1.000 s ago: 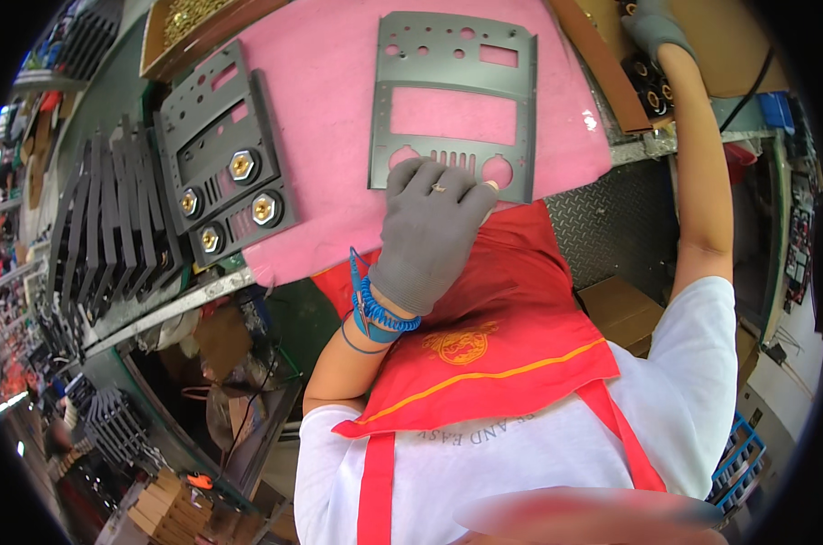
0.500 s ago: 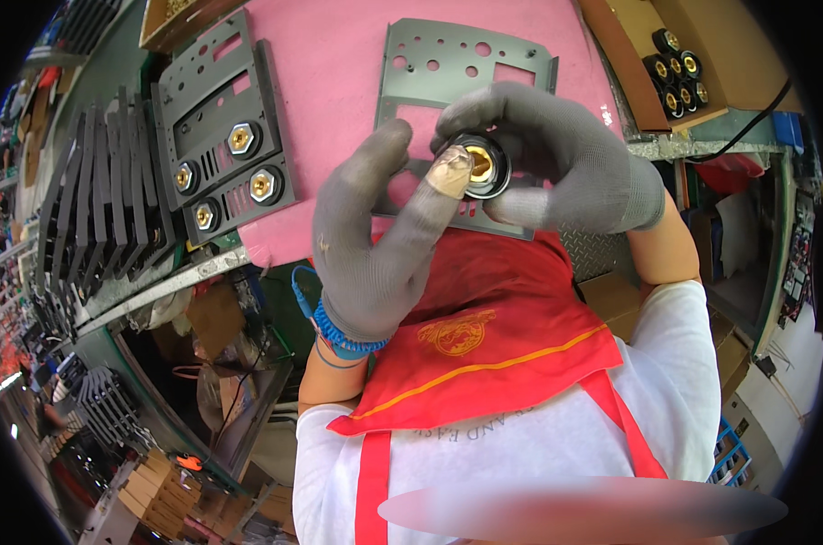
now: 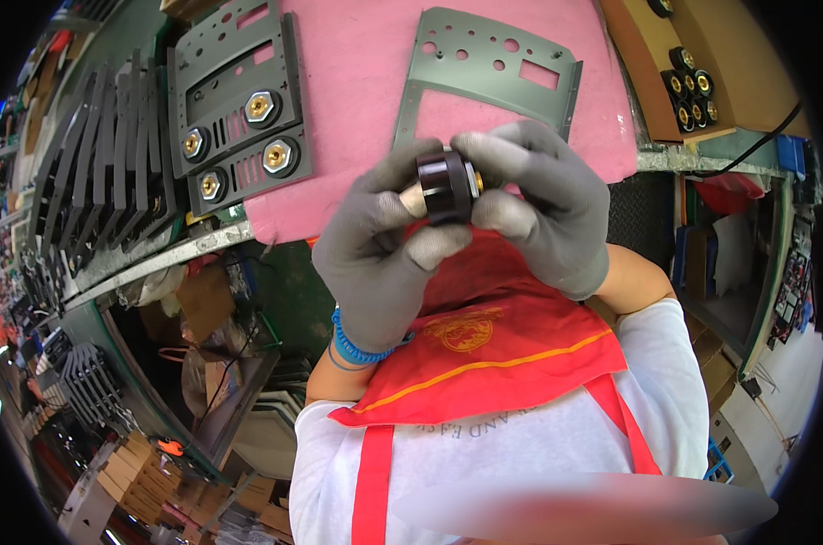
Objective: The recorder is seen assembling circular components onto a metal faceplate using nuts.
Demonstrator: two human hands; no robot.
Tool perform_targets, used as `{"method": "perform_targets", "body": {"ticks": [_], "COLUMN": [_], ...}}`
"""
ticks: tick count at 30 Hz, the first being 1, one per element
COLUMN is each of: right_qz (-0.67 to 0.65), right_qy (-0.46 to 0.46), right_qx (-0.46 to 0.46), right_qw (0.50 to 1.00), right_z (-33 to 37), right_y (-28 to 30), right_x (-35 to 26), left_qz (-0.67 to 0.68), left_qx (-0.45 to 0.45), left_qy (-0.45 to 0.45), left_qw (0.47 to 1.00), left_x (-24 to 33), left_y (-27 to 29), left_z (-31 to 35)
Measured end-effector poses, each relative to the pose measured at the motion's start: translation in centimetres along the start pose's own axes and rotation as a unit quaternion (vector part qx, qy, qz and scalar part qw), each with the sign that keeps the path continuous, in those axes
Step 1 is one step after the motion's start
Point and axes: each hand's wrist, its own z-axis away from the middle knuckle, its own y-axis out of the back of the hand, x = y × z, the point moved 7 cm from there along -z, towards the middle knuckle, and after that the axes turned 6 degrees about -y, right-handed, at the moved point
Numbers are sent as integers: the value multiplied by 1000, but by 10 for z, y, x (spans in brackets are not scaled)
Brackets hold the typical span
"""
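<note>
A round black panel socket [image 3: 444, 187] with a brass core and a hex nut is held up between my two gloved hands, its nut side facing right. My left hand [image 3: 372, 254], in a grey glove with a blue coiled band at the wrist, is closed round its black body. My right hand [image 3: 557, 209], also gloved in grey, pinches at the nut and brass end. Just beyond my hands a grey metal panel [image 3: 470, 82] with round and square holes lies on the pink mat [image 3: 348, 73]; its near part is hidden behind them.
To the left, grey panels [image 3: 203, 59] carry several fitted sockets [image 3: 277, 157]. Farther left, a row of grey panels [image 3: 103, 154] stands on edge. At far right, a cardboard box [image 3: 748, 73] holds several loose sockets [image 3: 684, 115]. A black cable [image 3: 757, 150] crosses the bench there.
The socket has turned from facing up to lying sideways, nut toward the right. My right hand has shifted to the nut end, and my left fingers have closed round the body.
</note>
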Motion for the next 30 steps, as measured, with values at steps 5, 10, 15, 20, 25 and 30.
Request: {"method": "perform_targets", "body": {"ticks": [5,10,15,20,25,30], "right_qz": [21,-86,47,165,26,40], "right_qy": [26,25,111,170,238,231], "right_qx": [-54,5,-37,-131,-329,-276], "right_qw": [998,996,992,963,913,932], "right_z": [5,11,4,-3,-1,-15], "right_y": [-12,-22,-23,-33,-40,-38], "right_x": [-9,-5,-18,-31,-47,-55], "left_qz": [32,65,77,193,307,33], "left_qx": [41,56,57,87,105,-85], "left_qy": [65,19,104,212,348,152], "left_qw": [997,996,990,954,880,984], "left_x": [0,-6,-9,-20,-25,-23], "left_y": [9,11,18,24,12,7], "left_z": [17,20,26,34,36,28]}}
